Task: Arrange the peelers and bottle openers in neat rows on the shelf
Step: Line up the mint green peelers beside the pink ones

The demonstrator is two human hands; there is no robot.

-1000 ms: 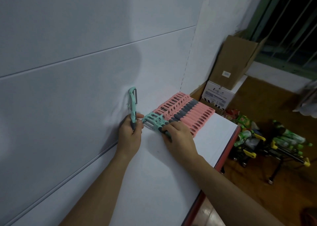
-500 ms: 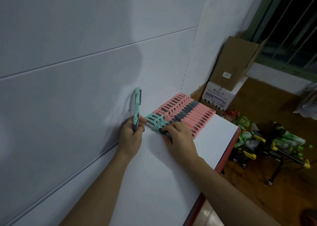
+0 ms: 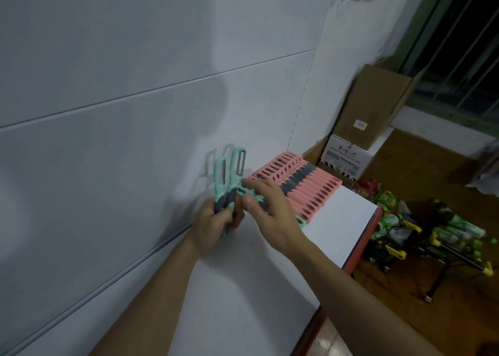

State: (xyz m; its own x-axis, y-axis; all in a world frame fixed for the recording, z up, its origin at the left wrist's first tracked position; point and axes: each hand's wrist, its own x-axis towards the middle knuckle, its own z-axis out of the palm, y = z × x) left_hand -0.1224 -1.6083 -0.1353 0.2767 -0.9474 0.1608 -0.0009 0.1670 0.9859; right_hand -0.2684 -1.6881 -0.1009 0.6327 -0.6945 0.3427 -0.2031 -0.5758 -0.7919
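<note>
Both forearms enter from the bottom edge and reach over the white shelf (image 3: 337,234), which has a red strip (image 3: 361,250) along its front edge.

Left hand (image 3: 213,223): near the back edge of the shelf, against the white back panel (image 3: 135,166). Fingers curled around the dark grips of two teal peelers (image 3: 235,172). Both are held upright side by side, heads up, and cast shadows on the panel.

Right hand (image 3: 272,215): just right of the left hand, palm down, fingers loosely bent. Thumb and forefinger close on the head end of the teal peelers lying flat (image 3: 300,222) on the shelf. The hand covers most of them. One teal tail end shows below the wrist, towards the front edge. How many lie under the hand cannot be told.

Beyond the right hand, a row of pink peelers (image 3: 305,191) with dark grey grips lies flat and packed side by side. It runs to the far right corner of the shelf. The flat teal ones touch its near end.

Past the shelf end, a white printed box (image 3: 348,156) sits on the floor. An open brown cardboard box (image 3: 375,107) leans on top of it, against the wall.

Right, on the brown floor: a low yellow-cornered trolley (image 3: 445,237) with green bottles. A dark barred window (image 3: 459,58) is in the far top right.
</note>
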